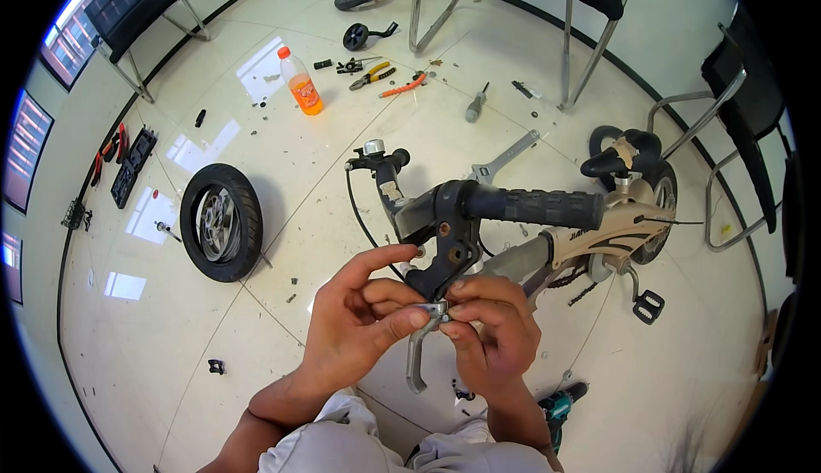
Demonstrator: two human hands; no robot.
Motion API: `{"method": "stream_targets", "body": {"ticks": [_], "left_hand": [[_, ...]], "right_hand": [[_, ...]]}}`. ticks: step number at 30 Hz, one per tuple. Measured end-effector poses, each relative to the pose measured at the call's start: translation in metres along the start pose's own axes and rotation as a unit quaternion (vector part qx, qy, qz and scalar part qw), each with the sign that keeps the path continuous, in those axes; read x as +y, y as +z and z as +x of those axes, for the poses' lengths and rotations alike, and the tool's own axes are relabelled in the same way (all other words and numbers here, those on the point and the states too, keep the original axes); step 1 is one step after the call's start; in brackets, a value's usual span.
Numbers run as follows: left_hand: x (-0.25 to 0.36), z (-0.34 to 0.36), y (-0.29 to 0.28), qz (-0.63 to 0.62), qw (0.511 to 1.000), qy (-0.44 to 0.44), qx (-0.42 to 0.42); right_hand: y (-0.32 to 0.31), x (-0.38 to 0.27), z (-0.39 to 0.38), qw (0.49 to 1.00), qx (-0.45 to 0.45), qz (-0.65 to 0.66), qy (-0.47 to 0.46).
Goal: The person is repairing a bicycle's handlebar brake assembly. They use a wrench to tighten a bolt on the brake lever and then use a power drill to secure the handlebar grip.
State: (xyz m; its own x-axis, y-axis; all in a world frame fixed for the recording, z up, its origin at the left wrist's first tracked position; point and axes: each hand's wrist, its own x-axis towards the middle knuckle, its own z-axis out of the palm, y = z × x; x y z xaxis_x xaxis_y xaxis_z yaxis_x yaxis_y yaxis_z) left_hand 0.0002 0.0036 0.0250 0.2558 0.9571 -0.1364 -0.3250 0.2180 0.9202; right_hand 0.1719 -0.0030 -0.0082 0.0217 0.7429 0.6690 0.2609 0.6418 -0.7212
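A small bicycle (564, 246) in beige lies partly upright before me, its handlebar grip (534, 208) pointing right. Below the grip is a black brake bracket (449, 238), with a silver brake lever (416, 357) hanging at its lower end. My left hand (359, 319) pinches the lever's top with the thumb, its index finger reaching up toward the bracket. My right hand (492, 328) grips the same joint from the other side with thumb and fingers, partly hiding it. A black cable (351, 203) loops down from the bar's far end.
Around the bicycle lie a loose wheel (222, 225), an orange drink bottle (303, 88), pliers (368, 76), a wrench (505, 156), a screwdriver (475, 105), a tool case (130, 165) and a drill (556, 413). Black chairs (740, 88) stand along the walls.
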Motion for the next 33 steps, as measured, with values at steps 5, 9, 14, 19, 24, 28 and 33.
{"method": "stream_targets", "body": {"ticks": [5, 9, 14, 19, 24, 28, 33], "left_hand": [[0.013, 0.006, -0.004, -0.028, 0.998, -0.038, -0.036], [0.027, 0.012, -0.011, 0.075, 0.994, -0.054, -0.061], [0.033, 0.010, -0.010, 0.157, 0.984, -0.034, -0.082], [0.013, -0.003, -0.006, 0.079, 0.996, 0.015, -0.041], [-0.011, -0.017, -0.007, 0.052, 0.995, 0.074, -0.032], [-0.017, -0.028, -0.007, -0.018, 0.998, 0.063, -0.012], [-0.018, -0.028, -0.011, 0.006, 0.996, 0.090, 0.009]], "right_hand": [[0.002, 0.000, -0.002, 1.000, -0.004, -0.002, -0.002], [0.000, 0.003, -0.005, 1.000, -0.003, 0.005, -0.022], [0.007, 0.009, -0.008, 0.998, 0.015, 0.067, 0.003], [0.011, 0.008, -0.008, 0.994, 0.025, 0.099, 0.037], [0.015, 0.004, -0.003, 0.995, 0.003, 0.095, 0.036], [0.018, 0.001, 0.001, 0.995, -0.014, 0.088, 0.037], [0.018, -0.003, 0.000, 0.997, -0.025, 0.061, 0.044]]}}
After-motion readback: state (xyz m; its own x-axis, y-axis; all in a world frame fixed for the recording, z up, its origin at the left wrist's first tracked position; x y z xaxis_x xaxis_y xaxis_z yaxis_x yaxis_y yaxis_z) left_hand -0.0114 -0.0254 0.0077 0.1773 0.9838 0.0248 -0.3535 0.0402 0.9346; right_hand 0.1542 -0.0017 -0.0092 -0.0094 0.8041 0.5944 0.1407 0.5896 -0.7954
